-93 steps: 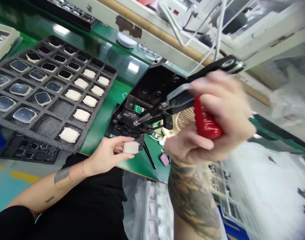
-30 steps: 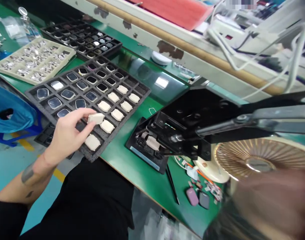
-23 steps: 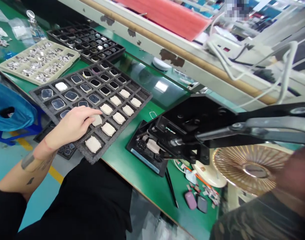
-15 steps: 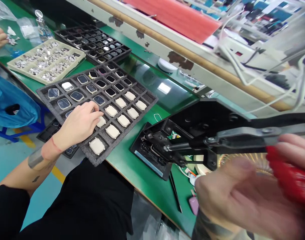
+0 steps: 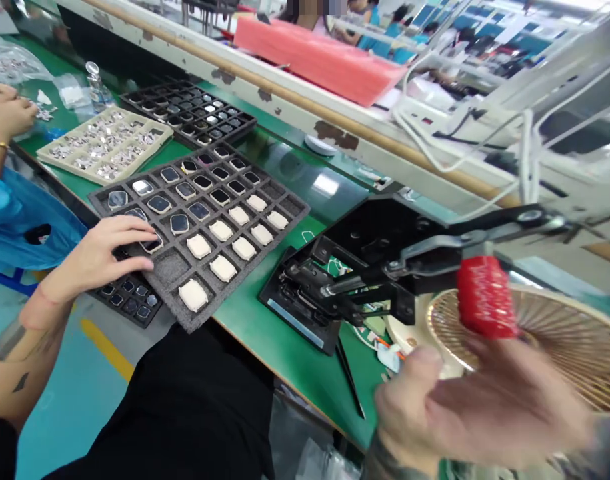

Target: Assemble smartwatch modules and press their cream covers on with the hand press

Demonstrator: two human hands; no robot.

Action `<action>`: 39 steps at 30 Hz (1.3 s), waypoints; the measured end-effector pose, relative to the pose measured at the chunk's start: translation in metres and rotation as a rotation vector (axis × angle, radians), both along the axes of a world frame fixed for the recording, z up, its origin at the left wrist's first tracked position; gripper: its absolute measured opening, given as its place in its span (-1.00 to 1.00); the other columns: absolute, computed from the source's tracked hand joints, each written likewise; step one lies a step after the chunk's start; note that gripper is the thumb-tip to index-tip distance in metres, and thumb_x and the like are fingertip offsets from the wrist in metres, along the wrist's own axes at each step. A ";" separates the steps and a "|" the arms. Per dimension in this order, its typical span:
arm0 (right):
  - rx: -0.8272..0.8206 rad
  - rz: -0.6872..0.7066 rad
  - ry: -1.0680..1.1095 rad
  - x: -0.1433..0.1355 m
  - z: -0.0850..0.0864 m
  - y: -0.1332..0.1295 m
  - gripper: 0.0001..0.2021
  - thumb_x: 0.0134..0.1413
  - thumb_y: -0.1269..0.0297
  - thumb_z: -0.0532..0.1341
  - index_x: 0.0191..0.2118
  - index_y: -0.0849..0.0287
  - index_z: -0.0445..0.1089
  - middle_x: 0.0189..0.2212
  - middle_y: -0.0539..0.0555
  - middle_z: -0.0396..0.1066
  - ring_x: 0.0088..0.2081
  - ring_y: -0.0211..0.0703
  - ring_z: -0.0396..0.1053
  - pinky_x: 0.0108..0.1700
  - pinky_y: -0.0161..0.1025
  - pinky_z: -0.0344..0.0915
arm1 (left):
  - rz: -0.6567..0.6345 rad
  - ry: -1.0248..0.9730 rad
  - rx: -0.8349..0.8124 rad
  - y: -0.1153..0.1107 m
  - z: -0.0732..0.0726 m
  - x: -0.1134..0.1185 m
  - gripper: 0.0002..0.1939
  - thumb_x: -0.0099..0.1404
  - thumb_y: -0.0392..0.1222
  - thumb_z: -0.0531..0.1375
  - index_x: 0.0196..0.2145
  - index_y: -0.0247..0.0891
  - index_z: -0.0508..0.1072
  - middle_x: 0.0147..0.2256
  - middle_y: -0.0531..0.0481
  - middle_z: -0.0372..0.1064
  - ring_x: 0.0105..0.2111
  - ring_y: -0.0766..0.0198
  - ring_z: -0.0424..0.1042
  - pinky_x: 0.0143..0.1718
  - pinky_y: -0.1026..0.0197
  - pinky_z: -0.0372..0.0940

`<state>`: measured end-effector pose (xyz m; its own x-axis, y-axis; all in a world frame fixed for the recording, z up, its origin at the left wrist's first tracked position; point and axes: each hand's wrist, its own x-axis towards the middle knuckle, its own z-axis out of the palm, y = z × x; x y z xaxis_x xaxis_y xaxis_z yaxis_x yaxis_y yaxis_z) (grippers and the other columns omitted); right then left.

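Observation:
My left hand [image 5: 102, 257] is at the near-left edge of a grey foam tray [image 5: 171, 268], its thumb and fingers on either side of a dark-faced watch piece [image 5: 152, 244]. Similar dark-faced pieces fill the slots on the far-left side. Cream watch-shaped pieces [image 5: 223, 268] sit in the slots to the right. To the right stands a black lever press [image 5: 335, 280] with a red-wrapped handle [image 5: 486, 297]. My right hand [image 5: 475, 400], blurred, is just below this handle with thumb apart and palm turned up; whether it touches the handle I cannot tell.
A cream tray of small metal parts [image 5: 157, 150] and a second black tray [image 5: 245, 127] stand behind. Tweezers [image 5: 351, 380] lie by the press, and a round woven basket [image 5: 579, 333] is at right. Another person's hands [image 5: 7, 110] work at far left.
My left hand has moved left over the tray, away from the cream pieces to a dark-faced piece. The red handle now stands higher, with my right hand below it. The view has shifted.

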<state>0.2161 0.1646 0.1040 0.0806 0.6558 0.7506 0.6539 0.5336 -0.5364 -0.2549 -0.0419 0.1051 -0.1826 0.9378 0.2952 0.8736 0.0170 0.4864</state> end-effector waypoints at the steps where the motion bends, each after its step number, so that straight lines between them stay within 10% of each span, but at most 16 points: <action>1: 0.037 0.021 -0.027 0.006 -0.011 -0.012 -0.48 0.31 -0.09 0.36 0.23 0.11 0.51 0.11 0.36 0.49 0.18 0.47 0.51 0.25 0.54 0.42 | -0.021 -0.020 0.002 -0.007 -0.008 -0.003 -0.43 0.38 0.41 0.42 0.11 -0.02 0.67 0.23 -0.20 0.63 0.31 -0.24 0.54 0.44 -0.32 0.33; 7: -0.117 0.072 -0.439 0.032 -0.067 -0.050 -0.45 0.40 -0.07 0.35 0.27 0.25 0.54 0.11 0.43 0.54 0.16 0.45 0.53 0.16 0.43 0.52 | 0.061 0.052 0.196 -0.018 -0.057 0.001 -0.40 0.19 0.38 0.56 -0.11 -0.11 0.55 0.23 -0.34 0.58 0.31 -0.34 0.50 0.40 -0.41 0.34; 13: 0.106 0.141 -0.234 -0.002 -0.061 -0.095 -0.54 0.22 0.37 0.49 0.22 0.10 0.60 -0.03 0.27 0.65 -0.07 0.22 0.64 -0.02 0.14 0.60 | 0.103 0.146 0.221 -0.027 -0.072 0.022 -0.26 0.02 0.57 0.56 -0.30 -0.12 0.47 0.10 -0.35 0.58 0.15 -0.32 0.53 0.28 -0.37 0.40; 19: -0.740 0.755 0.174 -0.071 -0.079 -0.159 -0.37 0.48 0.14 0.32 0.55 0.01 0.26 -0.10 0.13 0.71 -0.22 -0.01 0.71 -0.12 -0.13 0.66 | 0.130 0.249 0.434 -0.067 -0.082 0.068 -0.28 0.09 0.52 0.56 -0.20 -0.11 0.47 0.03 -0.28 0.58 0.03 -0.24 0.59 0.11 -0.26 0.48; 24: -1.232 0.748 0.752 -0.107 -0.089 -0.178 0.19 0.34 -0.20 0.43 0.73 0.04 -0.32 0.27 0.30 0.60 0.26 0.18 0.64 0.33 0.07 0.55 | 0.076 0.189 0.533 -0.076 -0.047 0.082 -0.33 0.49 0.52 0.22 0.05 -0.19 0.53 0.10 -0.36 0.54 0.06 -0.24 0.57 0.10 -0.28 0.49; 28: -1.343 0.714 1.054 -0.114 -0.084 -0.180 0.20 0.21 -0.13 0.56 0.72 -0.04 -0.14 0.34 0.28 0.56 0.33 0.24 0.58 0.45 0.18 0.45 | 0.090 0.077 0.365 -0.006 0.025 0.026 -0.74 0.56 0.04 0.31 0.06 -0.12 0.52 0.12 -0.19 0.58 0.16 -0.09 0.57 0.27 -0.16 0.44; 31: -1.451 0.694 1.195 -0.113 -0.073 -0.171 -0.10 0.29 -0.17 0.49 0.62 -0.14 0.20 0.38 0.17 0.53 0.37 0.21 0.55 0.47 0.17 0.44 | 0.281 0.032 -0.092 0.084 0.057 -0.042 -0.58 0.52 0.20 0.24 0.06 -0.19 0.55 0.17 -0.20 0.59 0.23 -0.10 0.52 0.38 -0.12 0.33; 35: -1.553 0.682 1.263 -0.127 -0.049 -0.137 -0.28 0.25 -0.16 0.52 0.43 -0.08 0.48 0.26 0.10 0.64 0.35 0.16 0.57 0.44 0.14 0.48 | 0.373 -0.069 -0.352 0.173 0.042 -0.102 -0.53 0.40 0.24 0.33 -0.20 -0.29 0.61 -0.17 -0.29 0.67 0.00 -0.21 0.62 0.13 -0.07 0.41; 39: -1.608 0.660 1.226 -0.144 -0.033 -0.102 -0.27 0.11 -0.19 0.58 0.28 0.12 0.60 0.03 0.14 0.74 0.24 0.24 0.64 0.34 0.22 0.57 | 0.338 -0.188 -0.428 0.198 0.010 -0.114 -0.52 0.46 0.28 0.34 -0.23 -0.25 0.59 -0.23 -0.14 0.63 -0.09 -0.03 0.61 0.11 -0.07 0.42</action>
